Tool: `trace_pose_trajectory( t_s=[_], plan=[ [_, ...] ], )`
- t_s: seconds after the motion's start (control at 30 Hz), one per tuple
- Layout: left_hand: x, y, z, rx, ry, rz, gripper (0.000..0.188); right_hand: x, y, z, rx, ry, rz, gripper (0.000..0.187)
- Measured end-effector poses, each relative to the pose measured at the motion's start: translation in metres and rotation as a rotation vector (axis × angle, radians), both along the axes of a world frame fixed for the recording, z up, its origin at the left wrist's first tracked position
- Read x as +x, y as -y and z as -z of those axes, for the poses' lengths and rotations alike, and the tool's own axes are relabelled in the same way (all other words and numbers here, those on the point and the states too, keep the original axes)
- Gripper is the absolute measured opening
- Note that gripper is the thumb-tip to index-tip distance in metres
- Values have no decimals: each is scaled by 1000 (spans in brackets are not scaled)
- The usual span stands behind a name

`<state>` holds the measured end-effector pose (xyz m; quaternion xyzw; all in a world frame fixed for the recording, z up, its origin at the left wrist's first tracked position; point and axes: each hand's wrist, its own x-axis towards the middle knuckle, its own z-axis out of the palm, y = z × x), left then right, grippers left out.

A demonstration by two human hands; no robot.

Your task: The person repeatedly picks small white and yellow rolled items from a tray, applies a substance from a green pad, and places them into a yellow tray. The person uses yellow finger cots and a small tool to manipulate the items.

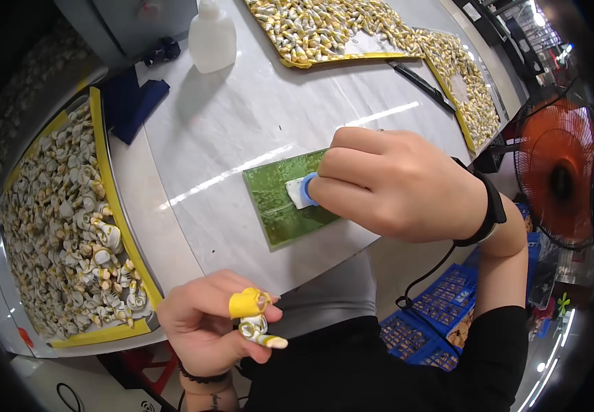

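Note:
My left hand (pixel 204 319) is closed in a pinch near the table's front edge. Between thumb and index finger it holds a small white-and-yellow figurine piece (pixel 254 328) with a pale tip, and yellow tape (pixel 244 304) wraps the index fingertip. Over a green rectangular plate (pixel 276 226) on the table, my right hand (pixel 400 185) is closed around a small tool with a blue ring and a white flat part (pixel 297 193). The white part lies on or just above the plate. Fingers hide the rest of the tool.
Left, a yellow-edged tray (pixel 115 192) holds many similar pieces. Two more trays, a large one (pixel 352 58) and a smaller one (pixel 444 89), sit at the back, beside a black cutter knife (pixel 420 86). A white bottle (pixel 212 41), blue cloth (pixel 139 110), orange fan (pixel 558 165) and blue crates (pixel 441 295) are around.

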<state>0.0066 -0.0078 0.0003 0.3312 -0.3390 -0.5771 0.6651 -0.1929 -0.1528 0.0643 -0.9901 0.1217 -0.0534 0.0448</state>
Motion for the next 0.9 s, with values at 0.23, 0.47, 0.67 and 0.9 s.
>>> trace_pose_trajectory(
  t_s=[0.23, 0.47, 0.67, 0.9],
  plan=[
    [-9, -7, -5, -90, 341, -151, 38, -3, -11, -2, 52, 236, 129, 16],
    [-17, -11, -4, -216, 450, -203, 35, 11, -63, 6, 711, 767, 171, 17],
    [-20, -13, -6, -196, 466, -148, 35, 12, -69, 20, 734, 823, 53, 14],
    [-12, -11, -17, -285, 680, -116, 36, 10, -62, 14, 773, 743, -86, 8]
  ],
)
